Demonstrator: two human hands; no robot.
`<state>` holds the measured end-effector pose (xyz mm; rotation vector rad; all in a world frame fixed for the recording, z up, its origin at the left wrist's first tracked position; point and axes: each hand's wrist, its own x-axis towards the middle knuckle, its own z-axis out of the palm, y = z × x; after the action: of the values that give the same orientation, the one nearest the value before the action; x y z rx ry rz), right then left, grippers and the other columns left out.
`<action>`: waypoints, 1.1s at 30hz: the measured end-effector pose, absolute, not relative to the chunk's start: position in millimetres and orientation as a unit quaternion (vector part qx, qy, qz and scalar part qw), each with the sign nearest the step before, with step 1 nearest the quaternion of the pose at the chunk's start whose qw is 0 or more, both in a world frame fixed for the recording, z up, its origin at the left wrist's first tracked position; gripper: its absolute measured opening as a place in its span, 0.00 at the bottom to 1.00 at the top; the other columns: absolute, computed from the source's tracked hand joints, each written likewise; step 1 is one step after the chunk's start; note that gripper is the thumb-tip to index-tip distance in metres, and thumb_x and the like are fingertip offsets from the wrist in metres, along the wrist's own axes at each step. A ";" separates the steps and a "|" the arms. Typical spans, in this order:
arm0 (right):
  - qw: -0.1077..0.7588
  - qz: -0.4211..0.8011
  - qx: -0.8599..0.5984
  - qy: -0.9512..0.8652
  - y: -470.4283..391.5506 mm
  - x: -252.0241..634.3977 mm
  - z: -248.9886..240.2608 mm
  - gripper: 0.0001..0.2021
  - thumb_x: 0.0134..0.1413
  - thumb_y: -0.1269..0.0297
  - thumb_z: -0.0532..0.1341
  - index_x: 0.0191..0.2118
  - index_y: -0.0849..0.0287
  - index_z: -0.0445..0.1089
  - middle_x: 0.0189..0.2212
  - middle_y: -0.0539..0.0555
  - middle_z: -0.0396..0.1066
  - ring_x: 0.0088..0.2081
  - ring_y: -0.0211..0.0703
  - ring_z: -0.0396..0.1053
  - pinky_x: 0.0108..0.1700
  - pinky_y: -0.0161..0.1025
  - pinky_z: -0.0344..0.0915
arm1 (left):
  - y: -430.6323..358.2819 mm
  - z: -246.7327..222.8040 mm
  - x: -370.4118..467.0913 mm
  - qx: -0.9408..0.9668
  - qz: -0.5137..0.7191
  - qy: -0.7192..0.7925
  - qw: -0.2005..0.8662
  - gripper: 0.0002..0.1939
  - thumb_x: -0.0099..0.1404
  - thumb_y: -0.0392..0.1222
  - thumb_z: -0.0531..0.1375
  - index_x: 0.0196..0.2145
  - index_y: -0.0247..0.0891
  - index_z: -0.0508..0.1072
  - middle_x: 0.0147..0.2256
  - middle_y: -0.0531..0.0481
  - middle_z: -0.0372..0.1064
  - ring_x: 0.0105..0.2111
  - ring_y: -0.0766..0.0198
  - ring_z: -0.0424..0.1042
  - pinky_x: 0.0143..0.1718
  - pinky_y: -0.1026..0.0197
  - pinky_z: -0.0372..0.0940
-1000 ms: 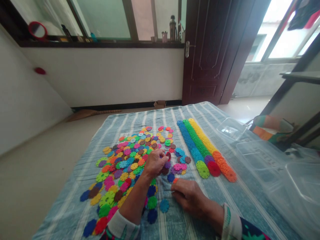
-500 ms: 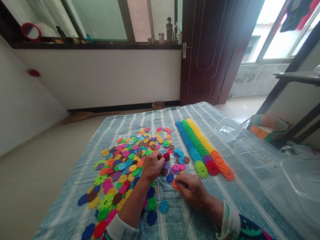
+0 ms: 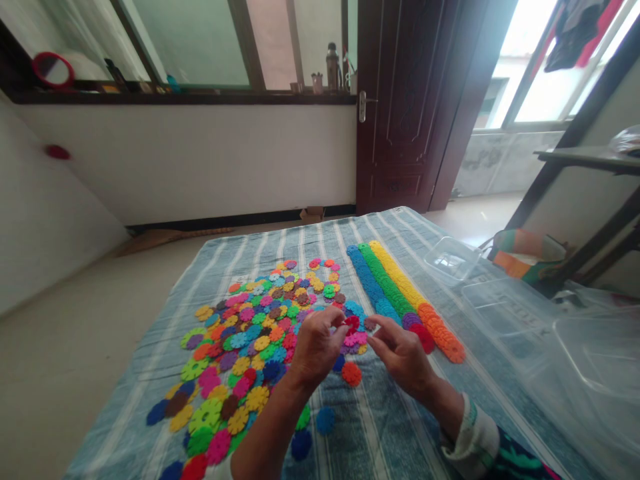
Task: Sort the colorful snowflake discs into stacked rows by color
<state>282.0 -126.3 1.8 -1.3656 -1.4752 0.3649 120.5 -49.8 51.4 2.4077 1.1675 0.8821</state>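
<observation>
My left hand [image 3: 320,343] pinches a red notched disc [image 3: 353,325] between thumb and fingers, above the right side of a loose pile of colourful plastic discs [image 3: 250,337]. Facing it from the right is my right hand [image 3: 404,353], its thumb and forefinger apart with nothing visible between them. An orange disc [image 3: 351,374] lies flat on the cloth below the two hands. Beyond the right hand stretch overlapping rows of discs: a blue row [image 3: 367,277], a green row [image 3: 387,279] and a yellow row [image 3: 397,270] that turns orange at its near end. The right hand hides part of them.
A blue-and-white striped cloth [image 3: 385,427] covers the table. Clear plastic containers [image 3: 505,307] stand along its right side. Behind the table are a dark red door [image 3: 400,113] and a window ledge [image 3: 200,97] with a flask [image 3: 332,68].
My left hand has carried the red disc to the right. My right hand has moved up and away from the orange disc, opening its fingers near the red one. The view has shifted slightly.
</observation>
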 end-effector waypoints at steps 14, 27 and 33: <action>0.351 0.233 -0.630 -0.652 -136.7 358.8 46.4 0.08 0.54 0.69 0.58 0.27 0.59 0.72 0.19 0.47 0.67 0.23 0.35 0.63 0.27 0.32 0.57 | -64.4 38.5 136.9 0.867 0.327 0.318 0.201 0.04 0.62 0.35 0.58 0.30 0.39 0.72 0.30 0.52 0.74 0.31 0.64 0.72 0.34 0.63 0.65; 0.143 0.181 -0.724 -0.650 -141.3 389.7 50.0 0.09 0.47 0.75 0.58 0.20 0.60 0.69 0.19 0.47 0.63 0.23 0.35 0.59 0.28 0.34 0.49 | -61.1 29.5 137.2 0.903 0.263 0.315 0.123 0.08 0.65 0.36 0.56 0.29 0.37 0.73 0.28 0.49 0.73 0.30 0.63 0.71 0.33 0.63 0.63; 0.137 0.173 -0.763 -0.607 -140.6 384.6 52.3 0.09 0.46 0.77 0.57 0.27 0.60 0.73 0.21 0.49 0.67 0.24 0.35 0.62 0.28 0.33 0.50 | -60.6 30.6 137.2 0.908 0.248 0.319 0.108 0.09 0.65 0.36 0.57 0.27 0.37 0.72 0.26 0.49 0.71 0.29 0.63 0.70 0.31 0.63 0.62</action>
<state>384.6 -140.6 52.3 -2.2083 -1.7579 0.4992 137.2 -60.6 30.6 2.6717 0.9384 0.7298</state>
